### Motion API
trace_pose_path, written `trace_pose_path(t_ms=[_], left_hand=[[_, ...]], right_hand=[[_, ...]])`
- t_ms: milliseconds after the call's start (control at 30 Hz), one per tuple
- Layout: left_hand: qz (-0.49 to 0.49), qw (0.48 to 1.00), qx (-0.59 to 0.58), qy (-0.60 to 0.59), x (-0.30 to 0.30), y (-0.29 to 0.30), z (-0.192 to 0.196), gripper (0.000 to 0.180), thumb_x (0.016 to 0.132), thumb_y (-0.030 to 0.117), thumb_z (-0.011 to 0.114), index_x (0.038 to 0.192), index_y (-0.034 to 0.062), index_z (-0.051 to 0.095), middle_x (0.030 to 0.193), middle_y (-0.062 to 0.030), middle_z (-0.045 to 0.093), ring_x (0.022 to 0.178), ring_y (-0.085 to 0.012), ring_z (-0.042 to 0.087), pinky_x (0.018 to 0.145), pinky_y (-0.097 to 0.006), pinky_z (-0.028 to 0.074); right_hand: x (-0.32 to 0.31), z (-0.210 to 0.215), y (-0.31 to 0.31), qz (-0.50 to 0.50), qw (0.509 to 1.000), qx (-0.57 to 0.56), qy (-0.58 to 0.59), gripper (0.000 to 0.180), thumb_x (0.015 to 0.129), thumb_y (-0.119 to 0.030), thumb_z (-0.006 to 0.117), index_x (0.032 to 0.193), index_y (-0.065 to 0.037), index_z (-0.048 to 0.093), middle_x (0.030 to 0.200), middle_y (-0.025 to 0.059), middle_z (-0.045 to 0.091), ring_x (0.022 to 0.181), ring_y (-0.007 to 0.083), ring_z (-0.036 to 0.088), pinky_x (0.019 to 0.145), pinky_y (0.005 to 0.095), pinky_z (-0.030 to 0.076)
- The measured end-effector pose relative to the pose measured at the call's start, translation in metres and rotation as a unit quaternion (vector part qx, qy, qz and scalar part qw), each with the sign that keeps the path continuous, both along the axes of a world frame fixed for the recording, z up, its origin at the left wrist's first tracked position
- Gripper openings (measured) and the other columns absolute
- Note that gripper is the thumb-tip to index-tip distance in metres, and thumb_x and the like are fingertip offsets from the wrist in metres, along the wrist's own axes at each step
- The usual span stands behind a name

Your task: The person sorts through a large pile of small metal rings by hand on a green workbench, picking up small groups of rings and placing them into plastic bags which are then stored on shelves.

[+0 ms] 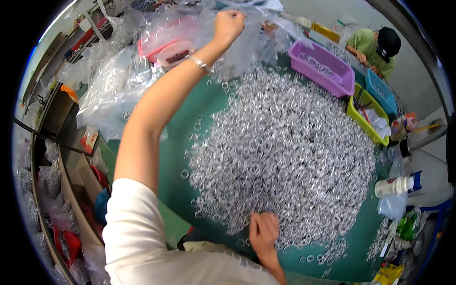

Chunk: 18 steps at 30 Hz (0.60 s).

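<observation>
A broad heap of small silver metal rings (285, 152) covers much of the green table (173, 190). My left arm is stretched far forward over the table's left side. At its end my left hand (229, 26) is closed at the edge of a crumpled clear plastic bag (249, 40), which spreads beneath and beside it. Close to my body, my right hand (264, 230) rests against the near edge of the heap. Its fingers are curled together, and whatever lies in them is hidden.
At the back right stand a purple basket (344, 71), a lime-green basket (365, 121) and a blue basket (380, 90). Another person (375, 50) works beyond them. A white bottle (394, 186) lies at the right edge. Clear bags (107, 102) and a red basin (164, 47) crowd the back left.
</observation>
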<state>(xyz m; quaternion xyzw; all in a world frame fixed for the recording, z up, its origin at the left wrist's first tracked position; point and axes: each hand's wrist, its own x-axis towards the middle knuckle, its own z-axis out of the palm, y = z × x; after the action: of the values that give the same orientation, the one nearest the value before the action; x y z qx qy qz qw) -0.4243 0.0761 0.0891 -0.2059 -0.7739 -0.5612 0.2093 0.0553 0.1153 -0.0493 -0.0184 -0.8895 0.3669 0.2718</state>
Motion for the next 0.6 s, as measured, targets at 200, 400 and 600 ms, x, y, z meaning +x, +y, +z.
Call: trace_pose_path(t_ms=[200, 400, 600], left_hand=[[-0.211, 0.821, 0.264, -0.46, 0.222, -0.096, -0.011, 0.027, 0.093, 0.015, 0.051, 0.118, 0.0059, 0.054, 0.071, 0.0023, 0.058, 0.045, -0.0004, 0.038, 0.033, -0.013, 0.03], [-0.234, 0.4, 0.6, -0.652, 0.358, -0.17, -0.094, 0.037, 0.09, 0.01, 0.043, 0.124, -0.0061, 0.043, 0.1, -0.0139, 0.052, 0.087, -0.0202, 0.054, 0.067, -0.026, 0.049], [-0.064, 0.415, 0.604, -0.677, 0.414, -0.157, -0.084, 0.028, 0.094, 0.018, 0.047, 0.111, -0.0022, 0.053, 0.096, -0.011, 0.053, 0.087, -0.0195, 0.052, 0.075, -0.03, 0.048]], right_hand=[[-0.002, 0.007, 0.001, -0.025, 0.999, -0.014, 0.029, 0.013, 0.074, 0.006, 0.063, 0.086, 0.001, 0.064, 0.074, 0.012, 0.059, 0.071, 0.0277, 0.057, 0.066, 0.0354, 0.043], [0.001, 0.025, 0.009, -0.056, 0.998, -0.013, 0.01, 0.013, 0.074, 0.004, 0.064, 0.087, 0.001, 0.064, 0.08, 0.0124, 0.061, 0.079, 0.0284, 0.056, 0.074, 0.0365, 0.043], [-0.026, 0.036, 0.012, -0.035, 0.994, 0.089, -0.05, 0.022, 0.077, -0.003, 0.065, 0.098, 0.0, 0.061, 0.096, 0.0124, 0.058, 0.09, 0.0298, 0.053, 0.081, 0.0385, 0.042]])
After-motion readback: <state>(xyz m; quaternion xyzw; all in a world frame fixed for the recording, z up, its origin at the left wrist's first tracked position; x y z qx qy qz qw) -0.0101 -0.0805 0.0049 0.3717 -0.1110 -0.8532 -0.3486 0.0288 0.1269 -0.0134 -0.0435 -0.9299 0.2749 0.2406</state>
